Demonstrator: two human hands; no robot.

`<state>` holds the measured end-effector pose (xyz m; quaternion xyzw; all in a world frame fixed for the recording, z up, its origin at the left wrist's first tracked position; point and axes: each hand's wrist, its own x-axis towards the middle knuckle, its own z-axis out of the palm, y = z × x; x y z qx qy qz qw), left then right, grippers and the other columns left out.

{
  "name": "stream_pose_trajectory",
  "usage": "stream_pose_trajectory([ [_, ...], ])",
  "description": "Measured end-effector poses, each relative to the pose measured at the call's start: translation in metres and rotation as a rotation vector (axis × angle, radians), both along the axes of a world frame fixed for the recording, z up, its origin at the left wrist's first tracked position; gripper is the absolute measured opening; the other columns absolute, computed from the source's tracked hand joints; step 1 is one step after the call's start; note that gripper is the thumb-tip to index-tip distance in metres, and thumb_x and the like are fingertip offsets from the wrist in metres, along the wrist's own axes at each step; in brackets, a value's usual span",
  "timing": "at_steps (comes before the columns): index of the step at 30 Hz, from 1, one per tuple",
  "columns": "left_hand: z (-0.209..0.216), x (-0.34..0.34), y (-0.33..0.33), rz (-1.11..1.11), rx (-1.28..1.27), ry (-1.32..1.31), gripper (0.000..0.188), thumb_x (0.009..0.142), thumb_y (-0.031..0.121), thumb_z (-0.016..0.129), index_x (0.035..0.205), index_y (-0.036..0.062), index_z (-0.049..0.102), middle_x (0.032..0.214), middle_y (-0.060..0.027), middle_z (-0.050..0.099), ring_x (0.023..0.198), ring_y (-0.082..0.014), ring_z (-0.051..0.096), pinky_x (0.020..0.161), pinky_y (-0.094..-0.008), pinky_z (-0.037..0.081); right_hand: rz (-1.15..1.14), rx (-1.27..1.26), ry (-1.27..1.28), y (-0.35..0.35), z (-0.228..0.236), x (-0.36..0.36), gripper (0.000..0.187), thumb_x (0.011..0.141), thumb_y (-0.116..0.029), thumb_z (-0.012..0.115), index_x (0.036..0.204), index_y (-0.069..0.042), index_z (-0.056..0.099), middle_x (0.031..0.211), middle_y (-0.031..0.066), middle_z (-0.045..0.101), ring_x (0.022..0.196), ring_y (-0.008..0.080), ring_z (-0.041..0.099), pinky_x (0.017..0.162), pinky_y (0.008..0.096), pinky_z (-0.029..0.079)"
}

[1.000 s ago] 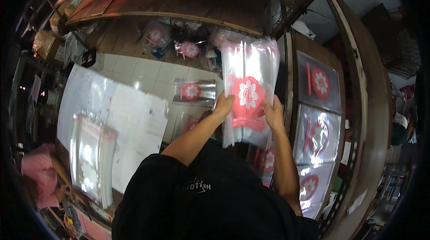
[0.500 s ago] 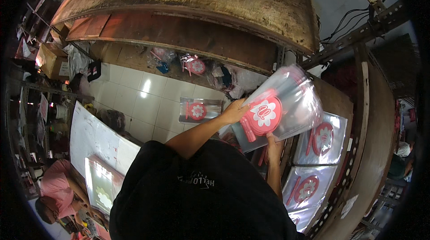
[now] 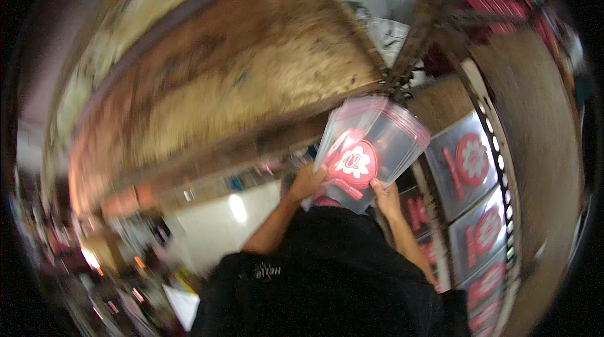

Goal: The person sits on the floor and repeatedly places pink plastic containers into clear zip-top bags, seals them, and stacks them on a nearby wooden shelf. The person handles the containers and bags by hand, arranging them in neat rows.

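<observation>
I hold a fanned-out stack of clear plastic bags (image 3: pixel 391 148) in front of my body. Each bag has pink edging, and the top one carries a round pink print with a white flower. My left hand (image 3: pixel 308 182) is closed on the stack's left side, near its lower end. On the lower right, my right hand (image 3: pixel 385 198) pinches the edge with the thumb on top; the fingers beneath are hidden. The far ends of the bags spread apart like a fan.
Stacks of similar printed bags (image 3: pixel 462 167) lie on a shelf at the right, behind a perforated metal rail (image 3: pixel 491 120). A large worn wooden board (image 3: pixel 251 66) spans the area ahead. Pale floor tiles (image 3: pixel 217 230) show at the left. Much of the view is motion-blurred.
My view has swung to the right, so the shelf stacks sit closer. The bag stack is held more upright and fanned wider, with both hands still on it.
</observation>
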<state>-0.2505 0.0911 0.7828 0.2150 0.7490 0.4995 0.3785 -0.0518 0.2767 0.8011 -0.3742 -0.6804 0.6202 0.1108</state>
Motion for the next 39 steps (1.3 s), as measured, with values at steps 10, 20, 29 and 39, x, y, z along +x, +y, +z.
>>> stream_pose_trajectory([
  [10, -0.028, -0.072, 0.018, -0.497, -0.083, 0.087, 0.024, 0.092, 0.018, 0.057, 0.099, -0.0037, 0.064, 0.083, -0.0074, 0.064, 0.078, -0.0165, 0.058, 0.074, -0.034, 0.048, -0.566, -0.017, 0.027, -0.09, -0.046, -0.025, 0.04, 0.091, -0.015, 0.057, 0.129, -0.004, 0.057, 0.104, 0.0093, 0.068, 0.094, 0.0163, 0.062, 0.085, 0.0331, 0.051],
  [20, -0.029, -0.058, -0.03, -0.786, -0.011, -0.091, 0.035, 0.089, 0.021, 0.065, 0.115, -0.0032, 0.062, 0.102, -0.0079, 0.066, 0.088, -0.0156, 0.059, 0.081, -0.0319, 0.047, -1.318, -0.11, 0.216, -0.292, -0.098, -0.091, 0.024, 0.096, -0.013, 0.06, 0.115, 0.003, 0.059, 0.1, 0.0085, 0.067, 0.092, 0.0139, 0.06, 0.084, 0.0308, 0.049],
  [29, -0.291, 0.036, -0.189, -1.165, -0.1, -0.095, 0.036, 0.096, 0.028, 0.057, 0.108, -0.0048, 0.065, 0.088, -0.0182, 0.069, 0.088, -0.0242, 0.065, 0.08, -0.0357, 0.049, -1.732, -0.159, -0.225, -0.513, -0.308, -0.016, 0.021, 0.096, -0.018, 0.061, 0.102, 0.001, 0.068, 0.098, 0.0059, 0.069, 0.092, 0.0145, 0.061, 0.083, 0.0297, 0.048],
  [39, -0.525, 0.156, -0.285, -1.413, 0.614, -0.37, 0.048, 0.08, 0.01, 0.072, 0.126, 0.0034, 0.063, 0.128, -0.0141, 0.063, 0.12, -0.0301, 0.059, 0.104, -0.039, 0.046, -2.215, 0.241, -0.372, -0.657, -0.553, 0.09, 0.019, 0.091, -0.014, 0.065, 0.097, 0.004, 0.066, 0.098, 0.0118, 0.066, 0.092, 0.021, 0.06, 0.086, 0.0353, 0.048],
])
